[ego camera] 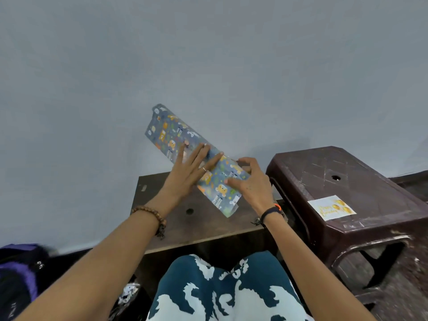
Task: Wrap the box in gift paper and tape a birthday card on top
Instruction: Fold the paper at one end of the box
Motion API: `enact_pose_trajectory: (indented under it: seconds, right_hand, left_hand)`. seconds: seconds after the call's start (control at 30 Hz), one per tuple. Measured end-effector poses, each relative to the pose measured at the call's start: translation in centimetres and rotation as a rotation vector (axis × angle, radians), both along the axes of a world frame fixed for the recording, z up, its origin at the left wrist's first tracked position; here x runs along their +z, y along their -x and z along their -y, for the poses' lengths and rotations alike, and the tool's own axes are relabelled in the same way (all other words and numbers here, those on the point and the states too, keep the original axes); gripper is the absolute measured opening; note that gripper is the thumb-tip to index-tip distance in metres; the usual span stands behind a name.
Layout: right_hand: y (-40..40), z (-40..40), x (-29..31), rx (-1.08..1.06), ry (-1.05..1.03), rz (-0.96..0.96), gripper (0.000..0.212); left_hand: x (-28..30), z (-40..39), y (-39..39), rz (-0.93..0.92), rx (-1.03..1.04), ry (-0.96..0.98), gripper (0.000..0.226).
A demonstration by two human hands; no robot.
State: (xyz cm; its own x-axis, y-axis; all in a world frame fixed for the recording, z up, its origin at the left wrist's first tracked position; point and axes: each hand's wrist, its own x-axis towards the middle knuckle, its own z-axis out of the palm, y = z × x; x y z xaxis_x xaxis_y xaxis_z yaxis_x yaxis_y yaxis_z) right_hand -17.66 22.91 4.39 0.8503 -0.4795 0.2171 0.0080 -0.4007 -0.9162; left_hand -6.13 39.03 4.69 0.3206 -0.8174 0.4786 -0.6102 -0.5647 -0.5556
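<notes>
A: From the head camera, where is the box?

B: I can't see bare box at all. The gift paper [185, 156] is already folded round something long and narrow, and I take that to be the box inside. The bundle lies on the small wooden table [176, 218], its long axis running from the near right corner up and away to the far left, where loose paper sticks out past the table's far edge toward the wall.

A: And the hands?

B: The left hand [190, 172] lies flat on the middle of the bundle, fingers straight and spread, pressing the paper down. The right hand [250, 181] is at the nearer right end, fingers curled over the far edge and thumb on the top face, so it grips that end. The two hands sit just beside each other.

A: Which hand is nearer the open end?

B: The right one is nearer the low, near end, where a flap of paper hangs unfolded just below its thumb. I would judge that flap is the next thing to fold, with the left hand holding the seam.

A: The card?

B: The birthday card [331, 207] lies face up on the brown plastic stool [347, 172] to the right, well apart from the bundle, not yet taped on. I see no tape.
</notes>
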Motion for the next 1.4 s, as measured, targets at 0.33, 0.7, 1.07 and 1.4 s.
enact_pose_trajectory:
  seconds: [0.33,0.7,1.07,1.4]
  right_hand:
    - [0.4,-1.8,-3.2,-0.063,0.482,-0.085,0.047]
    - [-0.7,-1.2,-7.6,-0.131,-0.248,-0.237,0.035]
    - [-0.8,-2.3,-10.5,-0.091,-0.525,-0.320,0.028]
    - [-0.5,-2.5,-10.5,-0.012,-0.384,-0.338,0.021]
  left_hand:
    - [-7.2,2.6,4.4,-1.364,0.144,1.287,0.063]
    - [-8.6,3.5,5.0,-1.344,0.278,0.818,0.049]
    - [-9.0,0.8,4.6,-1.292,0.244,0.470,0.040]
    - [-9.7,-1.0,6.2,-1.088,0.344,0.041,0.094]
